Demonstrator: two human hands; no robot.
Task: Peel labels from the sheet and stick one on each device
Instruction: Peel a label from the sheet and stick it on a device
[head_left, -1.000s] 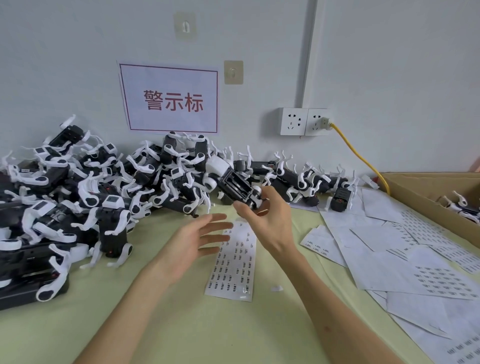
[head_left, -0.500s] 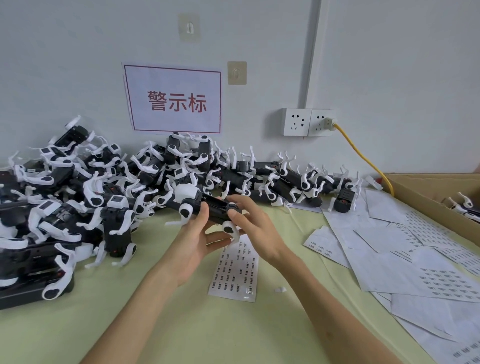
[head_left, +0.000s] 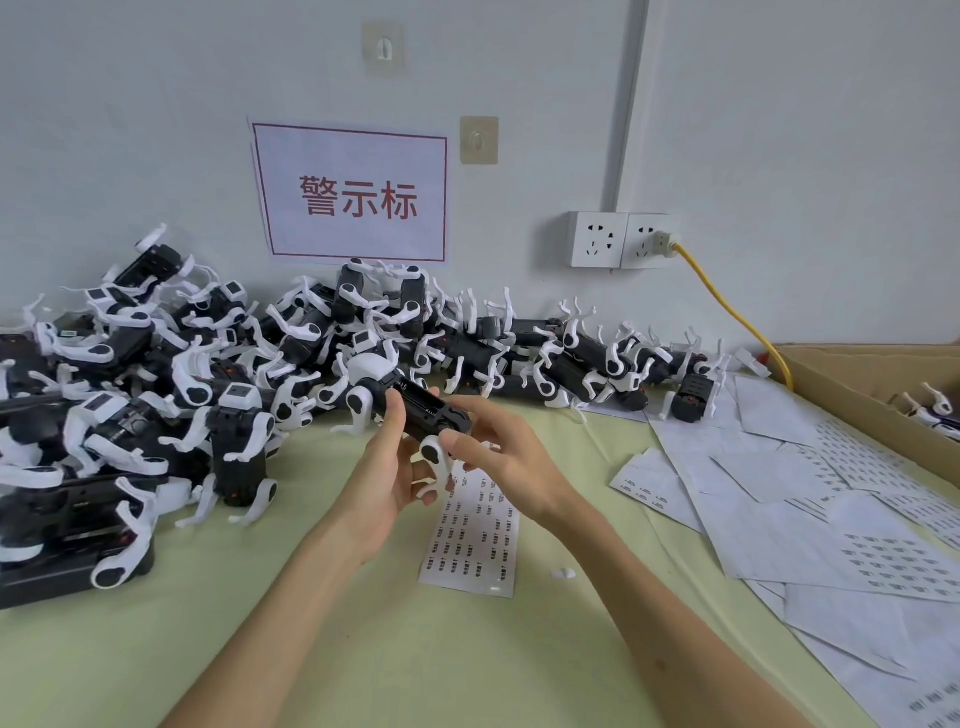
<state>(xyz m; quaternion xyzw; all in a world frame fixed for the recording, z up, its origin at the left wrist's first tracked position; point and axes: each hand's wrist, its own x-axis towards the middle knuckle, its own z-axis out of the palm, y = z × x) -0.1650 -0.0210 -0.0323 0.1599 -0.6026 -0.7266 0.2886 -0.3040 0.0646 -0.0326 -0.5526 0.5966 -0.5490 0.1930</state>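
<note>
White label sheet (head_left: 475, 535) printed with small black labels lies flat on the pale green surface (head_left: 363, 649). Just above it, left hand (head_left: 384, 478) and right hand (head_left: 498, 457) both grip a black-bodied, white-legged device (head_left: 423, 410), belly up, before the heap of matching devices (head_left: 156, 374).

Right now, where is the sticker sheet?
In the head view, the label sheet lies flat on the green table at centre, just under both hands holding the device, left of the scattered papers.

Bare green table (head_left: 218, 649) gives open passage front-left and centre; device pile (head_left: 156, 395) blocks the left and back wall, loose paper sheets (head_left: 810, 525) and cardboard box (head_left: 857, 410) crowd the right.
</note>
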